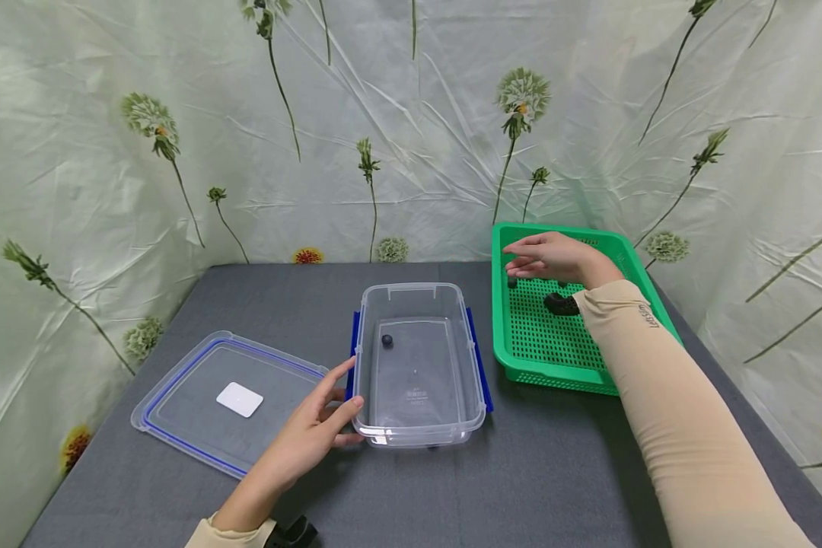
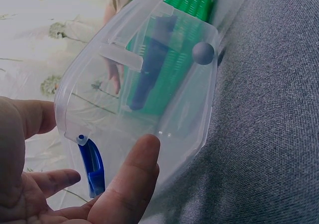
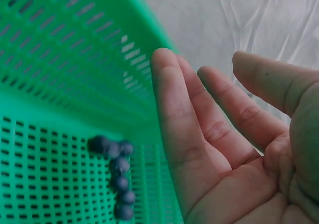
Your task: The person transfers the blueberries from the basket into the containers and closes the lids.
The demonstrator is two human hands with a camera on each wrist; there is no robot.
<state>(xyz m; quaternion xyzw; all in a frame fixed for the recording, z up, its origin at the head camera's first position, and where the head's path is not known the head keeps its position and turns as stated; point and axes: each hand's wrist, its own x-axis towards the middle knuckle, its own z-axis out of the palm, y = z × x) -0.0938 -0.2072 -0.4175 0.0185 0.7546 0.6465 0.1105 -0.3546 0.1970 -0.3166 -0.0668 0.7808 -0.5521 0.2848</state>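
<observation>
One dark bead [image 1: 387, 341] lies in the clear box [image 1: 418, 426] on the tabletop [image 1: 548, 472] — more beads [image 3: 118, 176] sit in the green basket [image 1: 555, 358]. Right hand [image 1: 551, 257] hovers over them, fingers straight, holding nothing. Left hand [image 1: 311, 434] steadies the box's near corner, fingers relaxed. Best approach — pinch one bead lightly from above.

Bare grey tabletop [image 1: 555, 472] lies open in front of the clear container [image 1: 418, 365] and the green basket [image 1: 520, 358], with a narrow strip of free cloth between those two. The container stands open-topped, so its inside is reachable from above; its blue side clips [image 1: 478, 358] jut out on both flanks. The lid [image 1: 226, 399] lies flat to its left, just beside it. The left hand [image 1: 315, 434] fills the gap between lid and container. The floral backdrop [image 1: 411, 152] closes off rear and sides.
</observation>
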